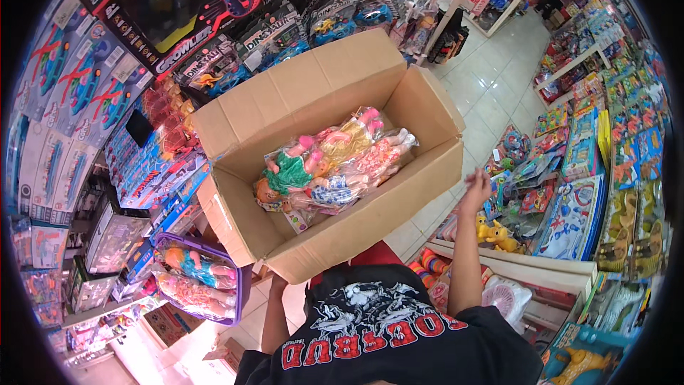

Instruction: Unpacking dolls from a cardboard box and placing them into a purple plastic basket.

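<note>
An open cardboard box [342,239] stands before me with its flaps folded outward. Inside lie several dolls in clear plastic bags; one wears a green dress [288,175], another a pink patterned dress [374,162]. My right hand [478,187] is raised in the air to the right of the box, apart from it, with loosely bent fingers and nothing visible in them. At the box's near left corner, my left hand [278,284] is mostly hidden under the cardboard, so its fingers do not show. Below that corner, a purple basket [242,292] holds more bagged dolls [196,271].
Large boxed toys [171,14] and bagged dinosaur toys [274,39] line the far side. Stacked toy boxes [64,100] rise on the left. Toy-filled shelves [584,157] border the tiled aisle [491,64] on the right. A bagged pink fan [504,299] sits by my right arm.
</note>
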`<state>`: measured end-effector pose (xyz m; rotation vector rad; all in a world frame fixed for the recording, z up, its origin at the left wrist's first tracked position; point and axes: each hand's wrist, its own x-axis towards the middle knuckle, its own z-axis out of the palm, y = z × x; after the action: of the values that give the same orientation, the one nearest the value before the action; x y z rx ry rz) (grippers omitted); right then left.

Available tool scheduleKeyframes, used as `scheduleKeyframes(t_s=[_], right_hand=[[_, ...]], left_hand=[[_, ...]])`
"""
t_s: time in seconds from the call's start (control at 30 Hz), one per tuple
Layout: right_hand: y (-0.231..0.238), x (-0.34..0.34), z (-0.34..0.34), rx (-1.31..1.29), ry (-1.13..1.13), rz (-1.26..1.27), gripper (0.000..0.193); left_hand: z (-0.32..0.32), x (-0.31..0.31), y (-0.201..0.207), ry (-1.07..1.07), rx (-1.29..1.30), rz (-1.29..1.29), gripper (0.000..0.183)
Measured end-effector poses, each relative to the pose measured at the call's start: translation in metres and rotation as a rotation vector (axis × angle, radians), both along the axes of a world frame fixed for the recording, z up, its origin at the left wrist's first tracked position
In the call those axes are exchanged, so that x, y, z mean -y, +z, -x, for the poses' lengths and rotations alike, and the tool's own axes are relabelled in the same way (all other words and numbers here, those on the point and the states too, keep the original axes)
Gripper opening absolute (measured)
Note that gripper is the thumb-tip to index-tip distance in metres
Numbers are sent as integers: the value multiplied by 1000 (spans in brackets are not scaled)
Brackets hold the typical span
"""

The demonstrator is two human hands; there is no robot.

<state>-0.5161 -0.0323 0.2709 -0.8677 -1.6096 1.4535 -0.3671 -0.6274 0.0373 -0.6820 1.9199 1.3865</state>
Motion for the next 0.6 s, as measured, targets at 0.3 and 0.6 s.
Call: scheduleKeyframes(t_s=[0.3, 0.6], right_hand=[[97, 50, 185, -15, 687, -65, 16], [24, 89, 230, 496, 1466, -429, 33]], left_hand=[[-5, 50, 131, 132, 151, 53, 30], [143, -63, 335, 189, -90, 877, 52]])
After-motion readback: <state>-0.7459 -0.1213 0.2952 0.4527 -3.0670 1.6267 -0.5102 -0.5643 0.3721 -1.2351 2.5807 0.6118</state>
